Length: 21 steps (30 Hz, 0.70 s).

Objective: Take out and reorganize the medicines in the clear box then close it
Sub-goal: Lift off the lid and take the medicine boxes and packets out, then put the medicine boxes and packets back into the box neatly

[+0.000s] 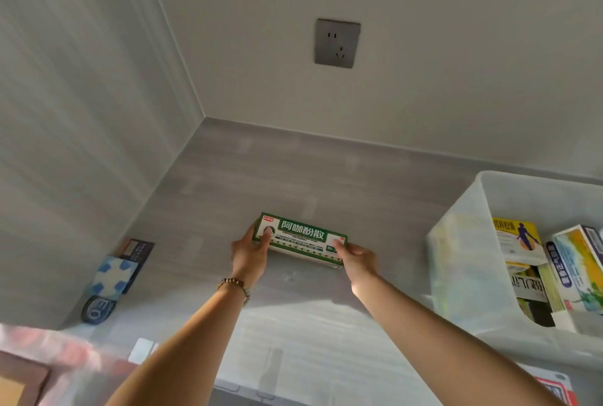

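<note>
A long green and white medicine box (301, 237) lies near the middle of the grey counter (248, 177). My left hand (249, 254) grips its left end, thumb on top. My right hand (357, 260) grips its right end. The clear box (463, 219) stands open at the right, apart from my hands. Inside it several medicine cartons stand upright, among them a yellow one (517, 237) and a white and blue one (577, 272). I cannot tell whether the green box rests on the counter or hovers just above it.
Against the left wall lean a blue and white packet (112, 275), a dark carton (138, 250) and a round dark blue tin (96, 307). A clear lid (310, 340) lies on the counter under my forearms. A wall socket (337, 43) sits above the counter.
</note>
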Motion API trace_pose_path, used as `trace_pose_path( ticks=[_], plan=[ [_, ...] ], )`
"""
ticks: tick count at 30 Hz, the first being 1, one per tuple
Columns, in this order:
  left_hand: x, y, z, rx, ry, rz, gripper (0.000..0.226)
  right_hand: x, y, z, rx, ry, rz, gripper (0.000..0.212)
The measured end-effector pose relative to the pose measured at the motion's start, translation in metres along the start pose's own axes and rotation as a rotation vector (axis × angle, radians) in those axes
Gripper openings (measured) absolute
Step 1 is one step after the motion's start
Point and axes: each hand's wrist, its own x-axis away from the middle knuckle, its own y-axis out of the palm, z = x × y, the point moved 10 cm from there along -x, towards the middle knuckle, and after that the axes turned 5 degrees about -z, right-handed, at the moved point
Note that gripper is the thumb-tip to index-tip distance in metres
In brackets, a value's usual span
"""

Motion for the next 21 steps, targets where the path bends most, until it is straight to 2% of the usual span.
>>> trace_pose_path(
  ticks=[3,8,14,16,18,21],
  plan=[
    [-0.002,-0.005,-0.01,-0.055,0.042,0.042,0.035,-0.003,0.005,0.001,0.03,-0.04,0.026,0.032],
    [-0.005,-0.005,-0.02,-0.003,0.075,0.083,0.037,-0.009,0.008,0.005,0.073,-0.074,0.06,0.031],
    [-0.006,-0.001,-0.022,0.071,0.028,0.021,0.039,-0.01,0.006,0.0,0.153,-0.072,0.071,0.031],
    [-0.006,-0.002,-0.018,0.072,-0.001,-0.001,0.045,-0.01,0.007,-0.008,0.275,-0.091,0.03,0.032],
    [-0.003,-0.008,-0.01,0.073,-0.036,0.023,0.056,-0.007,0.011,-0.022,0.508,-0.151,-0.026,0.038],
    [0.012,-0.017,0.028,0.069,0.053,0.084,0.056,0.006,0.011,-0.047,0.727,-0.251,-0.11,0.054]
  ],
)
